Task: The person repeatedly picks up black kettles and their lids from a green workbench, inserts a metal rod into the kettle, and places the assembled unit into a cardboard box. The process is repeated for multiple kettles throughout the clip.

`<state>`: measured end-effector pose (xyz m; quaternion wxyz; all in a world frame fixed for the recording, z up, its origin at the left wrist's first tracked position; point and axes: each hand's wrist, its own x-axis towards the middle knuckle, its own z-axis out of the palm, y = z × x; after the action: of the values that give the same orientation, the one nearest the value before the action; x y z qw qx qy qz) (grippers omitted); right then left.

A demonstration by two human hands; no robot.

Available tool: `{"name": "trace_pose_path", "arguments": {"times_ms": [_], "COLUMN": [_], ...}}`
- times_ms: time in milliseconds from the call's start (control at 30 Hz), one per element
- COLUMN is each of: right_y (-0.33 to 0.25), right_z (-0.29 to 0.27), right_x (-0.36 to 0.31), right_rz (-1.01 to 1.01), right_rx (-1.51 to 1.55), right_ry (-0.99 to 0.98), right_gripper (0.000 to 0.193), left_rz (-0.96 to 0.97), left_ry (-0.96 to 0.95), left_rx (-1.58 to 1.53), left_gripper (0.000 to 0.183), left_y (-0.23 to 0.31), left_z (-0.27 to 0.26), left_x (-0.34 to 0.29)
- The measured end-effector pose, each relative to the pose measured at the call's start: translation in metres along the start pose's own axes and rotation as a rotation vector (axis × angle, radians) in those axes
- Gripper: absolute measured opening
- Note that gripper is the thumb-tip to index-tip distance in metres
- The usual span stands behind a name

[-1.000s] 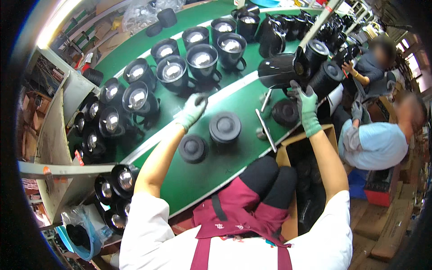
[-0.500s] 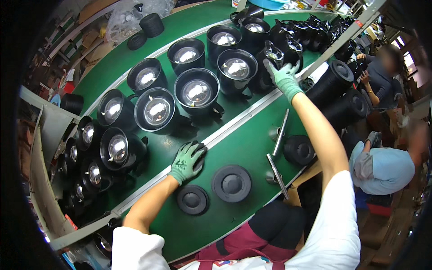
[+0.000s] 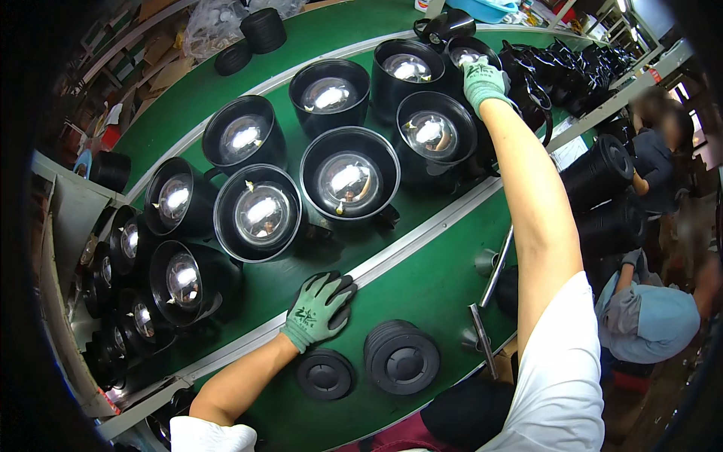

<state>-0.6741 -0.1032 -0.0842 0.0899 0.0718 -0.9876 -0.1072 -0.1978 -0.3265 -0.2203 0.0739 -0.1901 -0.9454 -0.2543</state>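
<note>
My right hand [image 3: 486,83], in a green knitted glove, reaches to the far right and closes at the rim of a black jug [image 3: 459,51]; its fingertips are partly hidden. Shiny rounded glass shows inside this jug and inside the other wide black jugs [image 3: 329,92] standing in rows. My left hand [image 3: 320,310], in a green glove with dark fingertips, lies with fingers spread over the metal rail [image 3: 407,249]. Just in front of it are a single black round lid [image 3: 324,374] and a stack of black round lids [image 3: 404,363].
Two metal bars [image 3: 483,340] on funnel-shaped feet stand near the right front edge. Narrower black jugs with handles [image 3: 531,102] crowd the back right. Stacked black lids [image 3: 263,31] stand at the far side. People [image 3: 654,313] sit along the right.
My right hand has moved farther away, from a narrow black jug to the rim of a wider one. My left hand stays on the rail, and the view has shifted.
</note>
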Motion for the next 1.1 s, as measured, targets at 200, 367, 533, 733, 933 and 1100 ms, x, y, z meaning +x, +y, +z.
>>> {"name": "trace_pose_path", "arguments": {"times_ms": [200, 367, 533, 733, 933, 1100], "right_y": [0.037, 0.141, 0.19, 0.244, 0.233, 0.211], "right_z": [-0.047, -0.111, -0.182, -0.238, -0.263, -0.26], "right_x": [-0.046, -0.119, -0.34, -0.615, -0.717, -0.742], "right_rz": [0.056, -0.048, -0.045, 0.475, 0.44, 0.343], "right_rx": [0.123, 0.632, 1.612, 1.78, 1.645, 1.707], "right_ry": [0.39, 0.665, 0.227, -0.354, -0.733, -0.999], "right_gripper": [0.051, 0.055, 0.05, 0.041, 0.049, 0.053], "left_rz": [0.008, 0.044, -0.034, -0.085, 0.682, 0.574], "left_ry": [-0.025, -0.01, 0.084, 0.397, -0.193, -0.004], "left_rx": [-0.022, 0.008, 0.009, -0.41, -0.127, -0.025], "left_gripper": [0.055, 0.054, 0.05, 0.055, 0.078, 0.074], "left_y": [-0.003, -0.001, -0.006, 0.125, 0.313, 0.338], "left_z": [0.003, 0.01, 0.019, -0.067, -0.171, -0.172], "left_x": [-0.008, -0.006, -0.019, 0.018, -0.053, -0.1]}}
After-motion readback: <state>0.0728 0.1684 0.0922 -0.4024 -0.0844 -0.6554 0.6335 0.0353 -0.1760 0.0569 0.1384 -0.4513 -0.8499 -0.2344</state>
